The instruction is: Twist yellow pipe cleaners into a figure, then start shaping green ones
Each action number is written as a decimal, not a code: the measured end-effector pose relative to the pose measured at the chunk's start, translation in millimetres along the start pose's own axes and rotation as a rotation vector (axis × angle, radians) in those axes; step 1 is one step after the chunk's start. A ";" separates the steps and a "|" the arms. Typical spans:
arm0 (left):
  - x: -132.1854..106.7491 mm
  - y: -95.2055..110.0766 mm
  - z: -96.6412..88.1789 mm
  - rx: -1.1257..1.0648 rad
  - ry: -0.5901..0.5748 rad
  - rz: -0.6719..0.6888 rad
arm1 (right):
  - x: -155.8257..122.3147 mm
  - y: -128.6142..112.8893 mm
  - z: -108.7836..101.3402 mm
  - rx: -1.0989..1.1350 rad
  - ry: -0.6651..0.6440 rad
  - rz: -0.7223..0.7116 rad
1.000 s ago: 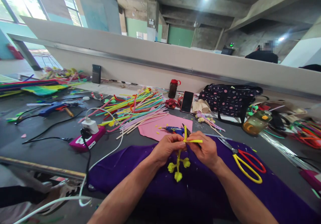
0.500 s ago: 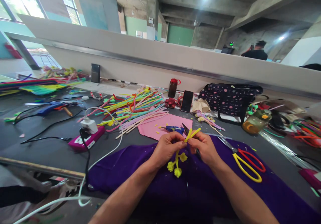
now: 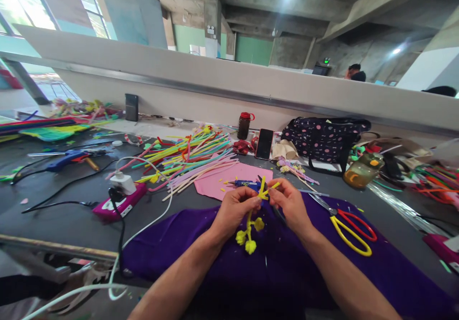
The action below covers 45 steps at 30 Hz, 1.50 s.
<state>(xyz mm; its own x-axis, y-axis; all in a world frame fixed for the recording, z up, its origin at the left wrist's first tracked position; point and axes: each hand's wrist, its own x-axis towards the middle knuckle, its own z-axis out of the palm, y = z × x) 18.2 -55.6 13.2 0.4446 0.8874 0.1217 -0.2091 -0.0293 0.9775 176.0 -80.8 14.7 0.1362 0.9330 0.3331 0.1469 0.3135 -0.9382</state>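
Note:
My left hand [image 3: 234, 210] pinches yellow pipe cleaners [image 3: 264, 192] where they cross, above the purple cloth [image 3: 165, 236]. Below its fingers hangs a yellow pipe-cleaner stem with three fluffy blossoms [image 3: 250, 247]. My right hand [image 3: 288, 200] is closed on one slanting yellow end beside the crossing. A dark tool, partly hidden, lies behind and under the right fingers. Scissors [image 3: 353, 231] with one red and one yellow handle rest on the cloth to the right. A blue glue gun [image 3: 247, 184] lies on the pink sheet [image 3: 211, 182] just behind my hands.
A heap of coloured pipe cleaners [image 3: 193, 150] spreads behind on the left. Nearer lies a magenta power strip [image 3: 125, 203] with white and black cords. A phone [image 3: 264, 144], red-lidded bottle [image 3: 244, 126], dotted bag [image 3: 319, 141] and amber bottle [image 3: 362, 171] stand along the back.
The yellow ends between my fingers have shifted from a narrow pair to a wider spread, and my right hand has moved slightly up. The whole view has drifted a little.

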 end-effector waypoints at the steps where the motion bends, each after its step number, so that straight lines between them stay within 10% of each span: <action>1: 0.7 0.1 -1.1 -0.040 -0.001 -0.020 | 0.4 -1.2 -2.8 -0.125 0.078 -0.146; 5: 1.9 -0.7 -4.3 -0.100 -0.015 -0.041 | 2.6 -2.8 -10.9 -0.547 0.059 -0.627; 9: 1.4 -1.3 -4.1 -0.088 -0.029 -0.029 | 2.8 -2.3 -10.3 -0.626 -0.179 -0.679; 23: -0.7 -1.9 -4.1 0.246 -0.031 0.228 | 0.7 7.5 5.4 0.572 -0.494 0.553; 31: 2.1 1.9 -7.3 0.044 -0.111 -0.124 | 3.4 -0.8 0.0 0.046 -0.261 0.103; 45: 3.4 -1.3 -8.0 -0.206 -0.272 -0.334 | 8.7 -4.5 -12.9 -0.139 -0.451 -0.313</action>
<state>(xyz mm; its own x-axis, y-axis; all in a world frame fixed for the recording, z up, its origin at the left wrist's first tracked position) 13.0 -48.9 10.9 0.7230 0.6793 -0.1259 -0.1719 0.3534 0.9196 189.2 -76.3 23.0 -0.3622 0.7919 0.4916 0.2446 0.5897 -0.7697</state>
